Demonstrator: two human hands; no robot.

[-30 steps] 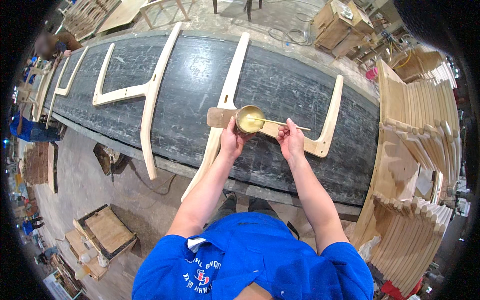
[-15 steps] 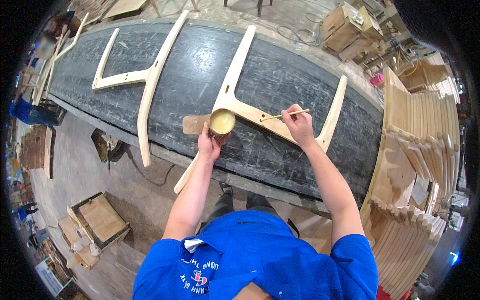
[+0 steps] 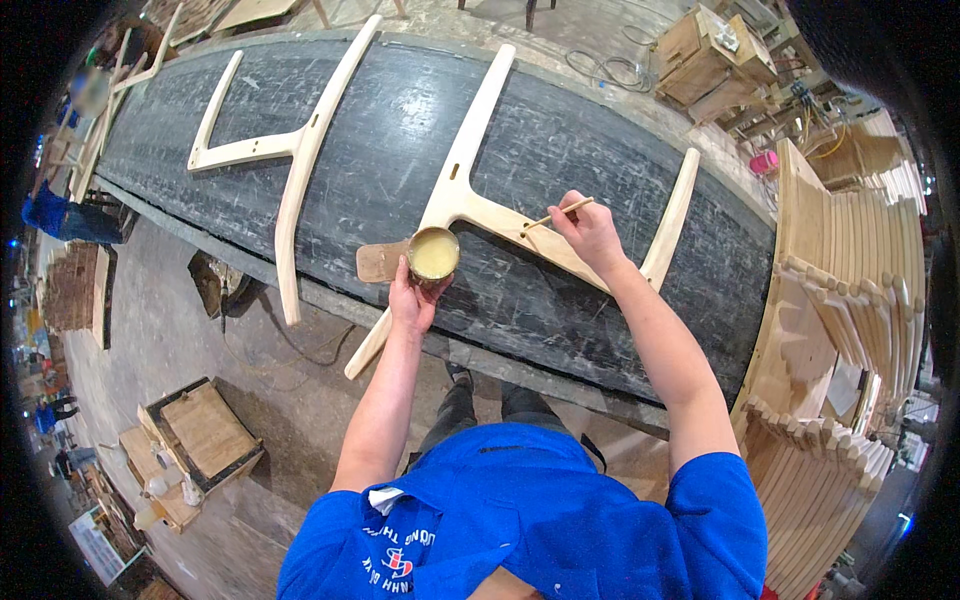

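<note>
Head view, looking down over a blue-shirted torso, both bare forearms reaching up-frame onto a workbench.

Left hand (image 3: 413, 300), centre frame: arm nearly straight, fingers cupped up around the near side of a small round cup (image 3: 433, 256) and grasping it. The cup is filled w/ pale yellow, creamy liquid, prob. glue, and sits on a small flat wood paddle (image 3: 380, 262) at the bench's near edge.

Right hand (image 3: 590, 232), right of centre: elbow bent, wrist angled left, fingers pinched closed on a thin wooden stick (image 3: 558, 212). The stick's lower tip touches the cross arm of a pale wooden frame part (image 3: 470, 180). This part is H-like: 1 long rail runs from top centre down to the lower-left bench edge & overhangs it; 1 shorter rail lies at right; a slanted cross arm joins them. Wood is smooth, light, unfinished, edges rounded.

A 2nd frame part (image 3: 300, 150) of the same shape lies in the upper left, well apart from the 1st.

Workbench top (image 3: 390, 130): dark grey, matte, heavily scratched & streaked, running diagonally from upper left to lower right, its edges bowed by the lens.

Room: stacks of curved pale wood blanks (image 3: 850, 300) fill the right side; wooden crates (image 3: 200, 430) stand on the dusty concrete floor (image 3: 170, 330) at lower left; a wooden box (image 3: 710, 50) & cables at top right.
</note>
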